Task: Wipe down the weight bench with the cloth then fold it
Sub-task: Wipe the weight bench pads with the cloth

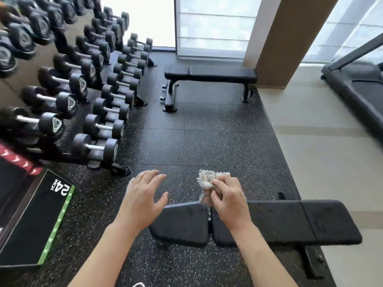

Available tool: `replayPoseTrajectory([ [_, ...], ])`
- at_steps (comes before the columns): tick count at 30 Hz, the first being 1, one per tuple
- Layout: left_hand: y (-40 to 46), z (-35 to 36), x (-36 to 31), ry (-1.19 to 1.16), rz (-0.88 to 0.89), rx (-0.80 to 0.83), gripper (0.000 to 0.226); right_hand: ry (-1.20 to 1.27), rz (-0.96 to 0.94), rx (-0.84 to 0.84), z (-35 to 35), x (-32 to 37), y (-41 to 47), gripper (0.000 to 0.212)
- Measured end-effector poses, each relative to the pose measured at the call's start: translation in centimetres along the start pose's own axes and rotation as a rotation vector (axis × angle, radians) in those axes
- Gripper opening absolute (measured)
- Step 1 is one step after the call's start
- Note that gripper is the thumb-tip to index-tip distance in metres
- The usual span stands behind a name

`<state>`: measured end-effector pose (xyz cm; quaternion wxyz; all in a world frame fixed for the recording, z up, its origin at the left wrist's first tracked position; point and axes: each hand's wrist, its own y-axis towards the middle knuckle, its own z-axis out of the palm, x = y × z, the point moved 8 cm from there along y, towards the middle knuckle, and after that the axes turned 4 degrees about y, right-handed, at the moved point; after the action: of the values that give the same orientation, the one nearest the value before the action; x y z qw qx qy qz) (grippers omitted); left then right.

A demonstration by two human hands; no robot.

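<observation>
Dumbbell rack [99, 96] left; second bench [211, 72] beyond.

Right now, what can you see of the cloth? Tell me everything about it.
The cloth is small, off-white and looks knitted or waffle-textured, with a scalloped edge. It is bunched into a crumpled wad, not folded. The right hand grips it with curled fingers, holding it above the far edge of the near black bench; a corner hangs down toward the gap between the pads. The left hand is open beside it and does not touch it.

Bare forearms, no sleeves; hands [143, 197] ungloved, ringless.
</observation>
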<state>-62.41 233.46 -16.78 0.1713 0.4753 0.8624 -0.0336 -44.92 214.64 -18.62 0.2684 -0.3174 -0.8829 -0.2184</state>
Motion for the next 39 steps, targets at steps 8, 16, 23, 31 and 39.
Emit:
replayPoseTrajectory([
  [8,-2.6,4.4,2.7,0.049,-0.058,0.079,0.053,0.029,-0.012,0.093,5.1,-1.4,-1.6,0.022],
  [16,-4.9,12.8,10.1,0.023,-0.135,0.116,0.053,0.028,-0.037,0.186,15.8,-3.0,-2.8,0.018],
  [23,-6.0,22.6,16.7,-0.035,-0.201,0.091,0.054,0.022,-0.071,0.229,27.2,-6.5,-3.8,0.019],
  [31,-9.0,34.7,23.4,-0.071,-0.211,0.067,0.057,0.025,-0.145,0.249,39.1,-12.4,-5.9,0.024],
  [39,-10.8,45.6,27.2,-0.121,-0.195,0.052,0.059,0.041,-0.225,0.227,47.1,-16.5,-8.0,0.022],
])
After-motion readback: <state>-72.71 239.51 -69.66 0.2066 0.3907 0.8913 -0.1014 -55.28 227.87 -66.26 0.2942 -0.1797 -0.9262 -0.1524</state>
